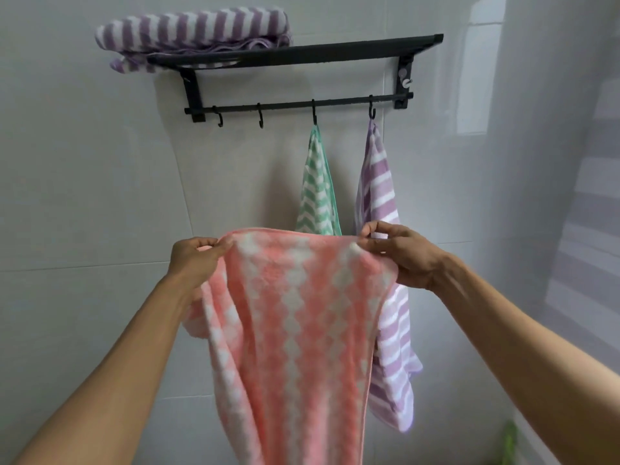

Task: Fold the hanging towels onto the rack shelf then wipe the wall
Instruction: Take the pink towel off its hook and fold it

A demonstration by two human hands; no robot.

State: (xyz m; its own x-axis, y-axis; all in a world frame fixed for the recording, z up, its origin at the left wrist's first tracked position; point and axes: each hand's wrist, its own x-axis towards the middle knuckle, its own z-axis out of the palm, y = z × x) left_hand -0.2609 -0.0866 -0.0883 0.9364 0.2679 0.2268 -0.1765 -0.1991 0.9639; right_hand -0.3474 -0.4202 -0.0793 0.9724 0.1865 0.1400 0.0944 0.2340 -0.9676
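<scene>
While both hands hold it up in front of the wall (84, 196), the pink towel (288, 330) hangs spread between them, its top edge stretched roughly level and its body draping down out of view at the bottom. The left hand (193, 260) pinches the upper left corner — grip closed on the fabric between thumb and fingers. The right hand (401, 253) pinches the upper right corner in the same manner, grip closed on the fabric.

Above the hands, the black rack (295, 57) is fixed to the wall. Its shelf carries one folded purple towel (191, 31) at the left end; part of this towel sags over the left edge of the shelf. The right portion of the shelf shows bare bars.

Below the shelf, a rail (298, 104) carries four hooks. The two left hooks (219, 120) carry nothing. The third hook holds a green towel (317, 189), hanging by one corner; its lower part is hidden behind the pink towel. The fourth hook holds a hanging purple towel (379, 182) — it passes behind the right hand and continues down beside the pink towel's right edge.
</scene>
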